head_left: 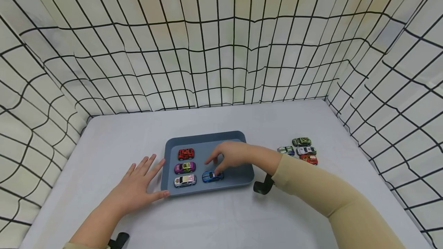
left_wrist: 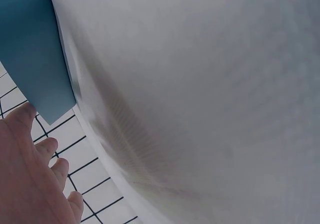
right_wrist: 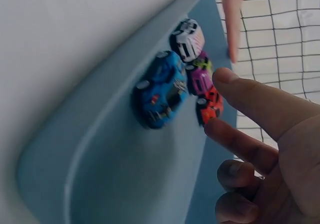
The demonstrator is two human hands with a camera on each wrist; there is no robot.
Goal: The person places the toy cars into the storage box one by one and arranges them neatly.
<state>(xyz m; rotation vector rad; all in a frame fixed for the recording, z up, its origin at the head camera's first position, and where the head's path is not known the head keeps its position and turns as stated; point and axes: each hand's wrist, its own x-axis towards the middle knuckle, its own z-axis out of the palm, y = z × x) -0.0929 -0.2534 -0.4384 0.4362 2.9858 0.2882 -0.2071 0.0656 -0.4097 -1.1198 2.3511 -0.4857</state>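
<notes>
A blue-grey tray (head_left: 226, 187) lies on the table. Inside, at its left, a red toy car (head_left: 185, 154), a purple toy car (head_left: 185, 167) and a white toy car (head_left: 185, 180) form a column. A blue toy car (head_left: 212, 176) sits beside the white one. Over the tray hovers my right hand (head_left: 232, 155), thumb and index finger apart; the right wrist view shows the blue car (right_wrist: 162, 91) free of them. My left hand (head_left: 136, 189) has its fingers spread at the tray's left edge, the thumb at the front left corner.
Right of the tray, several more toy cars stand together: a green one (head_left: 302, 141), a white one (head_left: 306, 150), a red one (head_left: 309, 159) and a white-green one (head_left: 285, 150), partly covered by the right arm. Black netting (head_left: 214, 45) over white cloth encloses the table's back and sides.
</notes>
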